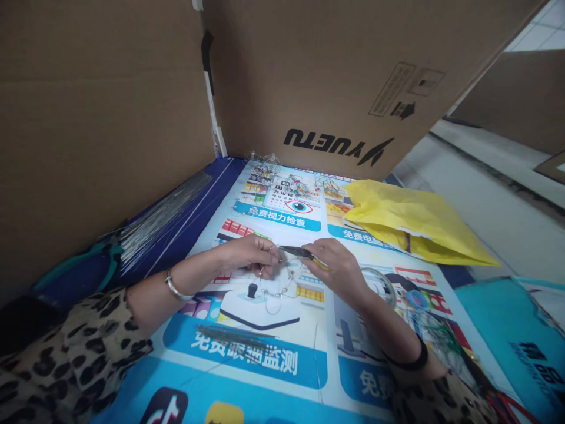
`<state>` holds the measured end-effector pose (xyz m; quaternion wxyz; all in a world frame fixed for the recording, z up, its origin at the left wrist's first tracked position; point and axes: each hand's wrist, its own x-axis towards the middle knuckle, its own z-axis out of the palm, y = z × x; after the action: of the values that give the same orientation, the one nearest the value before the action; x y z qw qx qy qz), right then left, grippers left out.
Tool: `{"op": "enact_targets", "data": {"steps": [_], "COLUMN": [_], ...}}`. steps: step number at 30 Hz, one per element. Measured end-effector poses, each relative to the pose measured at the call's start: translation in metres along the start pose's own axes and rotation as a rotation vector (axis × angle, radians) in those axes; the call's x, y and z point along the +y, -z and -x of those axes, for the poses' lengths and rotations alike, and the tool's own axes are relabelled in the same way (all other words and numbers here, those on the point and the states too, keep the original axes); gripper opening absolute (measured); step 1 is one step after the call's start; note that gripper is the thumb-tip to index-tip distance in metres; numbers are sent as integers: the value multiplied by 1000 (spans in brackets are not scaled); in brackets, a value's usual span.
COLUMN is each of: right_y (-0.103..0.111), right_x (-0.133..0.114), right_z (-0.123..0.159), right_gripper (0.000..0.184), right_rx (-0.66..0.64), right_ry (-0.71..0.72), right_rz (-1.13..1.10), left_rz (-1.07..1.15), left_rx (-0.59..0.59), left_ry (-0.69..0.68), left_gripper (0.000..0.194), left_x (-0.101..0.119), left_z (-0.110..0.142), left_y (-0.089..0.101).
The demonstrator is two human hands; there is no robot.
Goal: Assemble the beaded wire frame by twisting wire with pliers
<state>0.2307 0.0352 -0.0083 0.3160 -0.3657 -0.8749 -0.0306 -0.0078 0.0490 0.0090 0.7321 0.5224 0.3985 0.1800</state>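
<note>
My left hand (247, 253), with a silver bangle at the wrist, pinches a thin wire piece strung with small round beads (285, 290). Its loops hang below my fingers over the printed sheet. My right hand (339, 270) is closed round a pair of pliers (293, 251) with dark jaws and yellow on the handle. The plier tips point left and meet the wire close to my left fingertips. Exactly what the jaws grip is too small to tell.
Cardboard walls (309, 76) stand behind and left. A bundle of silver wires (163, 218) lies at left, dark wire lengths (238, 337) in front. A yellow bag (415, 221), a turquoise bag (507, 330) and tangled wire (436, 335) are at right. More tangled wire (304, 187) lies far back.
</note>
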Motion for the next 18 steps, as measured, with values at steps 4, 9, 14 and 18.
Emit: {"op": "enact_targets", "data": {"steps": [4, 9, 14, 18], "right_y": [1, -4, -6, -5], "right_x": [-2, -3, -3, -3], "right_z": [-5, -5, -2, -2], "right_gripper": [22, 23, 22, 21], "right_rx": [11, 34, 31, 28], "right_ry": [-5, -13, -37, -31], "right_rz": [23, 55, 52, 15], "left_rz": [35, 30, 53, 70], "left_rx": [31, 41, 45, -8], "left_ry": [-10, -39, -34, -33], "left_gripper": [20, 20, 23, 22], "left_x": [-4, -8, -7, -7], "left_z": [-3, -6, -4, -3], "left_y": [2, 5, 5, 7]}}
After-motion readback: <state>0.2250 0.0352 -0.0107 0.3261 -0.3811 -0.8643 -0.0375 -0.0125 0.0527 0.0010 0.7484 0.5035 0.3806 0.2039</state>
